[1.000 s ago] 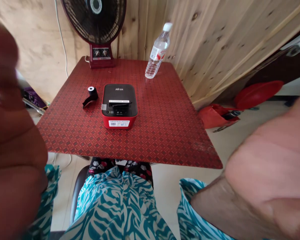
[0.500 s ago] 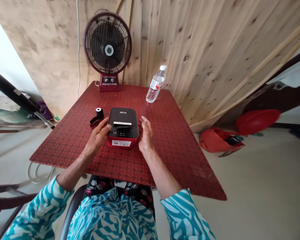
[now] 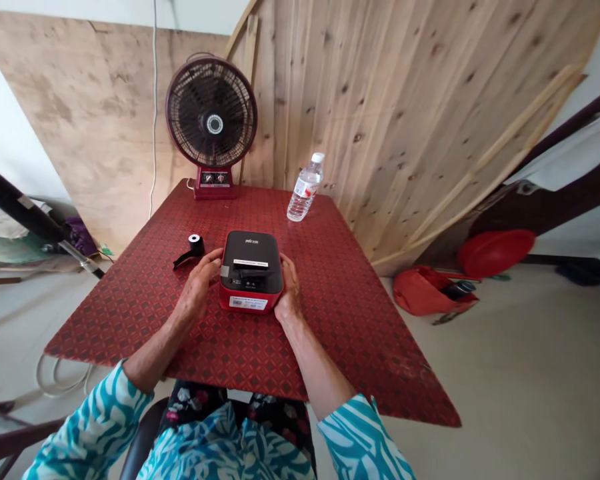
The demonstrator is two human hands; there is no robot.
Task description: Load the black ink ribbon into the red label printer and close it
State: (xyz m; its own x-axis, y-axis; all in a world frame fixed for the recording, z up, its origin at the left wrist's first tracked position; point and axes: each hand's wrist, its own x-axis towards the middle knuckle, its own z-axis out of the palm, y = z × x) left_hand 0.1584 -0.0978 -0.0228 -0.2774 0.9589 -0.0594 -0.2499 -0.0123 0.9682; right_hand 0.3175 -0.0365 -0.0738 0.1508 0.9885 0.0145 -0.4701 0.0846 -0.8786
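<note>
A small red-and-black label printer (image 3: pixel 253 257) sits on the table, with a slot across its black top and a white label on its red front. My left hand (image 3: pixel 199 283) lies along its left side, fingertips against the case near the front corner. On the opposite side my right hand (image 3: pixel 289 293) is pressed to the case, fingers stretched along it and partly hidden behind its edge. Between them, the two hands hold the printer. A small black roll (image 3: pixel 195 245) with a white core stands left of it, its loose end trailing on the tabletop.
The red patterned table (image 3: pixel 360 347) reaches back to a wooden wall. A fan (image 3: pixel 213 120) and a clear water bottle (image 3: pixel 304 190) stand at its far side. Right of the table, a red bag (image 3: pixel 420 293) lies on the floor. A black pole (image 3: pixel 25 203) slants at the left.
My right hand has closed in against the printer's right side. The printer has shifted slightly right, away from the black roll. The head view has tilted up a little.
</note>
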